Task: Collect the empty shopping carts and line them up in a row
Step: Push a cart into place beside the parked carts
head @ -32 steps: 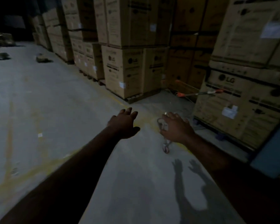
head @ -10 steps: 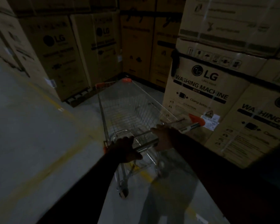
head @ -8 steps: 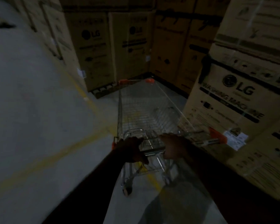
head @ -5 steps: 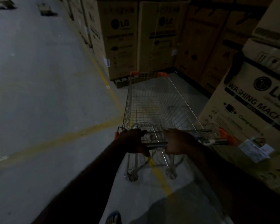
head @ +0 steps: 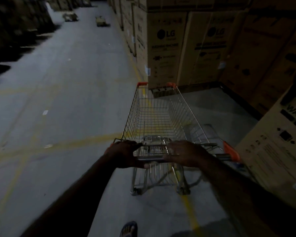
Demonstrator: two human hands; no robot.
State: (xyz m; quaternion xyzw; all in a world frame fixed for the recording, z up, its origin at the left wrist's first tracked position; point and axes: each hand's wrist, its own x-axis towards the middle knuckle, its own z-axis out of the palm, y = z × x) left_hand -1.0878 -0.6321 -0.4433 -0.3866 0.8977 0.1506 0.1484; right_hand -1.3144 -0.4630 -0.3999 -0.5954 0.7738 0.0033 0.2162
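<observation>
One cart: an empty wire shopping cart [head: 157,120] stands on the floor straight ahead of the person, its basket pointing away toward the stacked cartons, with orange caps [head: 141,83] on its two far corners.
Handle bar: the metal handle bar [head: 152,158] crosses the near end of the cart, with an orange end piece [head: 231,152] at its right.
Left hand: the left hand [head: 123,154] grips the bar near its left end, fingers curled over the top and thumb beneath.
Right hand: the right hand [head: 184,153] lies on top of the bar just right of its middle, fingers fairly straight and spread forward over it; whether the thumb hooks under the bar I cannot tell.
Wheels: the rear casters [head: 135,191] sit on the floor below the hands.
Floor: grey concrete floor [head: 58,100] with worn yellow lines [head: 67,146], one running under the cart.
Cartons: tall brown LG cartons [head: 166,48] are stacked just beyond the cart's front; a paler carton [head: 277,142] stands close beside its right side.
Aisle: a long, dim aisle opens to the left, with small blurred objects [head: 102,21] lying far down it.
Foot: a sandalled foot [head: 128,229] shows at the bottom edge, behind the cart.
</observation>
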